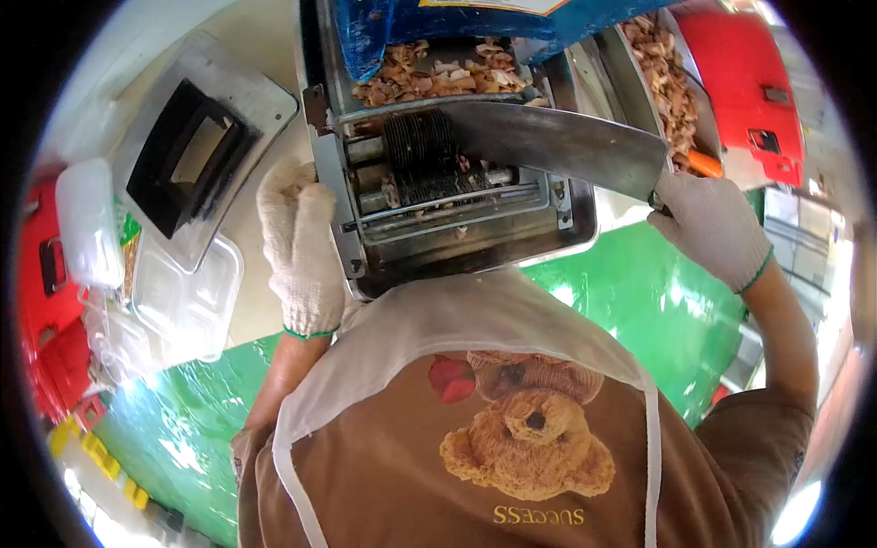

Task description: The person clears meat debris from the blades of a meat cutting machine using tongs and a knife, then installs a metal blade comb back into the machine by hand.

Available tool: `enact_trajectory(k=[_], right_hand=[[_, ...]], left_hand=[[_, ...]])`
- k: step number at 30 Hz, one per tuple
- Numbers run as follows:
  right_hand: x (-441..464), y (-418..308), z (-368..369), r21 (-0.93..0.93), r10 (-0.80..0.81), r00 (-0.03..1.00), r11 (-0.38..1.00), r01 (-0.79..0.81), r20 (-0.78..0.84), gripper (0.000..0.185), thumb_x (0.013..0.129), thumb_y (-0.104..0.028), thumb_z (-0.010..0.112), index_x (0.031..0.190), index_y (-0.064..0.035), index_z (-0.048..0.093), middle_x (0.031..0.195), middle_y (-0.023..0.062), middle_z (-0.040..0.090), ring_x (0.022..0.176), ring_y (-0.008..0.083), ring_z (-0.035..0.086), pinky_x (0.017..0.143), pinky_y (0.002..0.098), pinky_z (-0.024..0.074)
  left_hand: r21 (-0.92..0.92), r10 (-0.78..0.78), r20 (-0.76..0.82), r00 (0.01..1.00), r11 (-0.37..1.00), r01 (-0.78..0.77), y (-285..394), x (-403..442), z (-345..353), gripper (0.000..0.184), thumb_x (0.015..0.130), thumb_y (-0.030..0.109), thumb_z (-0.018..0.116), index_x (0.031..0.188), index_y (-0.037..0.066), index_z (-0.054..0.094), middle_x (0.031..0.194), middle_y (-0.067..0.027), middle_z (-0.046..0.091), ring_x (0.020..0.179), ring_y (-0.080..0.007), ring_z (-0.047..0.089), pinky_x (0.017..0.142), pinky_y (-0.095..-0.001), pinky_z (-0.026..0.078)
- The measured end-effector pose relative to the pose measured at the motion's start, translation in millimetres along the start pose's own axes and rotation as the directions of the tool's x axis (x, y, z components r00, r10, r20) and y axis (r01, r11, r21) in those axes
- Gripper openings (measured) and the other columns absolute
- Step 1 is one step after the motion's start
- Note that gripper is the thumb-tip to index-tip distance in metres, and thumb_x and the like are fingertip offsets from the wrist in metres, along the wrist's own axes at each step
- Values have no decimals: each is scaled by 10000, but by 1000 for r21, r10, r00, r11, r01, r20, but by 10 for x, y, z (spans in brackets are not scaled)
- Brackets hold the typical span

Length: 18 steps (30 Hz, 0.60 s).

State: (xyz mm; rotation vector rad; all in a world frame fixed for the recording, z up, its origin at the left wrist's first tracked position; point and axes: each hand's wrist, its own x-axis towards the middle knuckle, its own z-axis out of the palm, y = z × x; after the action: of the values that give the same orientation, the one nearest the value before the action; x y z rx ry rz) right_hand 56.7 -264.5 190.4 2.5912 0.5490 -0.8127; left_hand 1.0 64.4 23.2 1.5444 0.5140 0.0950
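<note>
A brown shirt (384, 466) with a bear print, under a whitish translucent apron (457, 320), stands nearest. The knife (566, 151) has a broad, grey, streaked steel blade and lies slantwise across the top of the machine (461, 247), its far end at the dark ribbed rollers (422, 151). I cannot tell whether blade and rollers touch. Scraps cling to the rollers; the metal frame is wet-looking and soiled. Right hand (717, 219), in a white knit glove: fingers closed firmly around the knife's handle. Left hand (297, 247), gloved alike: fingers slightly apart, beside the machine's left side plate; contact cannot be confirmed. Chopped brownish pieces (438, 82) lie behind the rollers. On the table (258, 297), left of the machine, rests a metal cover (260, 87) with a black-rimmed opening.
</note>
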Motion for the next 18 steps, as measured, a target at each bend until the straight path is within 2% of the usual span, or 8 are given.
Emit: enact_trajectory(k=[2, 3, 5, 8, 9, 11, 15, 18], right_hand=[[94, 248, 44, 1, -122, 993, 993, 122, -11, 215, 883, -237, 631, 929, -30, 602, 833, 177, 668, 771, 359, 685, 699, 477, 540], [137, 354, 50, 0, -188, 980, 982, 189, -72, 192, 871, -222, 642, 903, -35, 613, 853, 184, 671, 785, 370, 684, 711, 475, 545], [317, 567, 78, -79, -283, 958, 957, 280, -32, 191, 868, -221, 645, 903, -35, 622, 860, 183, 671, 789, 372, 683, 717, 471, 549], [482, 775, 139, -117, -373, 925, 924, 365, -65, 192, 863, -225, 644, 912, -39, 637, 851, 181, 664, 791, 370, 679, 719, 465, 548], [548, 838, 116, -116, -415, 906, 907, 405, -79, 196, 863, -228, 643, 909, -38, 637, 848, 182, 661, 791, 370, 679, 718, 465, 547], [671, 958, 124, -74, -449, 890, 893, 444, -75, 213, 863, -247, 641, 901, -38, 636, 845, 184, 657, 795, 376, 673, 722, 471, 538], [799, 1008, 262, -56, -491, 819, 865, 498, -298, 229, 862, -268, 647, 926, -49, 631, 840, 187, 657, 797, 390, 664, 724, 485, 538], [776, 874, 107, -141, -485, 839, 874, 465, -244, 203, 861, -237, 637, 938, -49, 629, 841, 187, 664, 800, 381, 674, 718, 480, 548]], left_hand=[[132, 24, -78, 997, 991, -14, -15, -117, 134, 436, 964, 164, 536, 1358, -18, 494, 1198, -129, 585, 1118, -200, 533, 1024, -339, 400], [185, 60, -117, 991, 982, -38, -43, -124, 199, 443, 966, 164, 533, 1366, -21, 490, 1208, -141, 587, 1126, -209, 537, 1030, -344, 400], [269, 124, -211, 970, 961, -64, -30, -150, 319, 415, 981, 144, 517, 1356, -31, 502, 1203, -163, 606, 1109, -218, 567, 1012, -353, 427], [343, 332, -343, 879, 915, -211, -184, -188, 361, 372, 993, 118, 503, 1331, -36, 523, 1187, -163, 622, 1086, -213, 588, 976, -350, 456], [366, 440, -361, 822, 878, -308, -272, -168, 363, 328, 999, 99, 495, 1294, -32, 556, 1156, -157, 643, 1065, -210, 608, 952, -344, 472], [435, 442, -404, 801, 863, -257, -267, -179, 392, 314, 999, 110, 496, 1272, -23, 576, 1140, -157, 654, 1053, -223, 619, 954, -348, 471], [518, 402, -474, 784, 847, -121, -239, -157, 409, 312, 989, 156, 504, 1232, -10, 607, 1120, -173, 669, 1049, -274, 642, 957, -373, 471], [529, 400, -472, 785, 841, -111, -216, -151, 392, 308, 985, 166, 508, 1220, -2, 615, 1106, -172, 674, 1045, -281, 645, 952, -378, 474]])
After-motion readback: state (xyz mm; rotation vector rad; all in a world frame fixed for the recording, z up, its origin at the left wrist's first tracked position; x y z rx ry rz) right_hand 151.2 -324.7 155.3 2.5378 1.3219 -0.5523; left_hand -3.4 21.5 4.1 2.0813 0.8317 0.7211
